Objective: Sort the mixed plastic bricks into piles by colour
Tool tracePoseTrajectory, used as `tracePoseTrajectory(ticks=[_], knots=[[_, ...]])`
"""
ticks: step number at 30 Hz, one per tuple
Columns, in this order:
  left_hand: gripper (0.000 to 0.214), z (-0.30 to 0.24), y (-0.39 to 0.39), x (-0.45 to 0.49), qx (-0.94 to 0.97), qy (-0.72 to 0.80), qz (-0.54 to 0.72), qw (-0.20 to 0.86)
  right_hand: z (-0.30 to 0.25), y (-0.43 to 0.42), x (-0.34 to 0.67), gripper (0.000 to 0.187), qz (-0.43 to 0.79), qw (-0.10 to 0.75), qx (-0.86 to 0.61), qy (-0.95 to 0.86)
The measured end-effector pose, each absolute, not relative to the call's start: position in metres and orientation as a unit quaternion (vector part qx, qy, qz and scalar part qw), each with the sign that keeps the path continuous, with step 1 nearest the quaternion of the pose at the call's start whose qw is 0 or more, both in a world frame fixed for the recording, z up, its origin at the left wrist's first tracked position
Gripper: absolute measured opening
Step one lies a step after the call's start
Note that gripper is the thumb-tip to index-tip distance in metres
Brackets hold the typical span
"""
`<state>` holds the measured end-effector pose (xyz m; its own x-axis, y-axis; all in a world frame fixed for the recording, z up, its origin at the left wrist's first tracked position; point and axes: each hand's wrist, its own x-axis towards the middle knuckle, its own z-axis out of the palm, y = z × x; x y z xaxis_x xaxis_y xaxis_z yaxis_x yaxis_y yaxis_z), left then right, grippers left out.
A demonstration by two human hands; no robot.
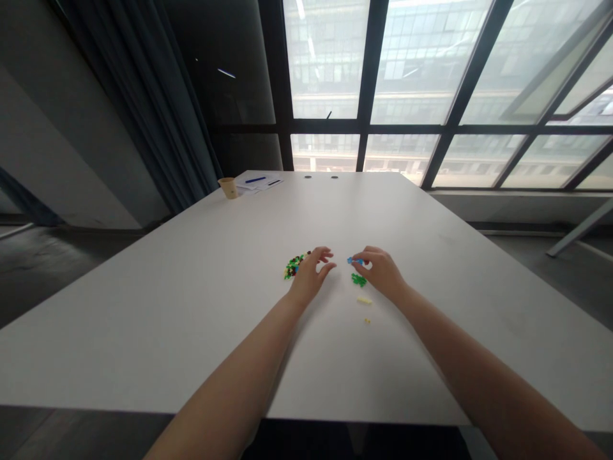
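Observation:
A heap of small green, yellow, red and dark plastic bricks (294, 266) lies on the white table (191, 319), just left of my left hand (311, 276). That hand rests beside the heap with its fingers apart, holding nothing. My right hand (378, 271) has a small blue plastic piece (355, 260) at its fingertips. Below those fingers sits a green cluster of bricks (359, 279). Nearer me lie a pale yellow piece (364, 300) and a tiny yellow piece (367, 321).
At the table's far end stand a tan paper cup (228, 188) and papers with a blue pen (255, 180). Two dark holes (320, 176) mark the far surface. Large windows (407, 64) stand behind the table, with a curtain (143, 96) at the left.

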<state>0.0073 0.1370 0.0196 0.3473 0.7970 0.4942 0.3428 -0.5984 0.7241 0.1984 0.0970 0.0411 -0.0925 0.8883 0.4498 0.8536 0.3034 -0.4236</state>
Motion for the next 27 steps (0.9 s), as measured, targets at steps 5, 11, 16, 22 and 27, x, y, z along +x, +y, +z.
tracePoseTrajectory(ticks=[5,11,16,22,27], knots=[[0.023,0.014,0.152,-0.001,0.730,0.433,0.458,0.264,0.041,0.139,0.216,0.018,0.031,0.212,-0.694,-0.687],[0.023,0.012,0.154,-0.002,0.731,0.440,0.453,0.257,0.032,0.167,0.208,0.020,0.082,0.121,-0.752,-0.643],[0.024,0.011,0.158,-0.005,0.721,0.470,0.445,0.246,0.030,0.175,0.210,0.019,0.098,0.108,-0.765,-0.628],[0.025,0.011,0.162,-0.010,0.750,0.537,0.366,0.125,0.045,0.155,0.223,0.027,0.081,0.184,-0.765,-0.612],[0.028,0.005,0.157,-0.006,0.804,0.541,0.241,0.049,0.040,0.116,0.235,0.031,0.095,0.272,-0.748,-0.598]])
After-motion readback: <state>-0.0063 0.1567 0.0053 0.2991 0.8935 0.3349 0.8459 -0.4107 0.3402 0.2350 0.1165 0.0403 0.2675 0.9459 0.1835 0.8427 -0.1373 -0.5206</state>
